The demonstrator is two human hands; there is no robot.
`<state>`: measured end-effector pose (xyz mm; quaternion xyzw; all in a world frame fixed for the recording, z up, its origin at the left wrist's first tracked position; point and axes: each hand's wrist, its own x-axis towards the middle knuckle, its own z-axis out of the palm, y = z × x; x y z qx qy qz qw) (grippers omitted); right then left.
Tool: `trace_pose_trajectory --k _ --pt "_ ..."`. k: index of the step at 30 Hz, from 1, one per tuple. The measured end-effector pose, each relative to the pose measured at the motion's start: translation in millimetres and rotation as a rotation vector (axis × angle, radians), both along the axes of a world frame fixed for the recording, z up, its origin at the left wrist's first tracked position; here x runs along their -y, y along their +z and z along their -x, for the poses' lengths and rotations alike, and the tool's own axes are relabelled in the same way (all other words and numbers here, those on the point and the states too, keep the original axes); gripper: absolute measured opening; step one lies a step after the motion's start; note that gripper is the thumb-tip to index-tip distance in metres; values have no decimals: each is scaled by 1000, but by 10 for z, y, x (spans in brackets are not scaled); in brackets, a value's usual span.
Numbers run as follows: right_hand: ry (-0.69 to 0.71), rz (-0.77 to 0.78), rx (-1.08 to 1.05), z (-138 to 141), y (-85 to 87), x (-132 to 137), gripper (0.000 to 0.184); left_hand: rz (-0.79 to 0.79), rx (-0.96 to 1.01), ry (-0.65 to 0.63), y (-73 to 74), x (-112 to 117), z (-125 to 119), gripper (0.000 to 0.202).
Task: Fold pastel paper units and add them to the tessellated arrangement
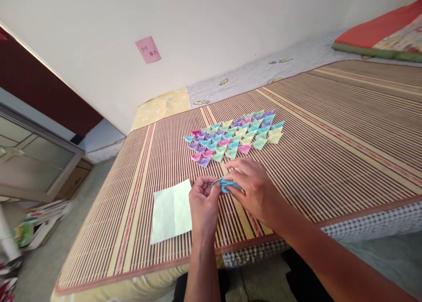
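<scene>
A small piece of folded blue paper [227, 185] is held between my two hands, just above the striped mat. My left hand [205, 196] pinches its left end with thumb and fingers. On the other end, the fingers of my right hand [249, 181] are closed round the paper and cover part of it. Beyond my hands, several small folded paper boats [224, 142] stand in rows, in purple, blue, green, pink and yellow. A pale green sheet [172, 212] with crease lines lies flat to the left of my left hand.
The bamboo mat [108, 214] covers a bed against a white wall [211, 34] with a pink note [148, 49]. Folded red bedding [372, 31] rests at the far right. A framed glass panel [36, 148] and stacked papers [42, 223] are on the left.
</scene>
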<state>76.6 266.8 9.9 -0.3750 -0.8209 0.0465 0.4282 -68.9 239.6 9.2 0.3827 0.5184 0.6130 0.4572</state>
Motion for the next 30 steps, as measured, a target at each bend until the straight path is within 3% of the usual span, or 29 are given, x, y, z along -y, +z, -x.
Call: trace_pose_trajectory --k 7,11,14,19,30 --pt "69 30 -4 -20 -26 -42 14 29 48 -82 -9 14 -10 24" --pt "102 30 -94 -15 13 -46 15 129 465 -233 -11 -3 -50 41" --pt "123 19 -131 18 -8 -46 19 264 790 -334 -7 -29 -101 41" --pt "106 -7 -131 82 -96 -61 20 367 1060 -191 28 -56 -200 46" --pt "91 -62 -96 101 -68 -28 16 347 1214 -95 130 -30 -299 40"
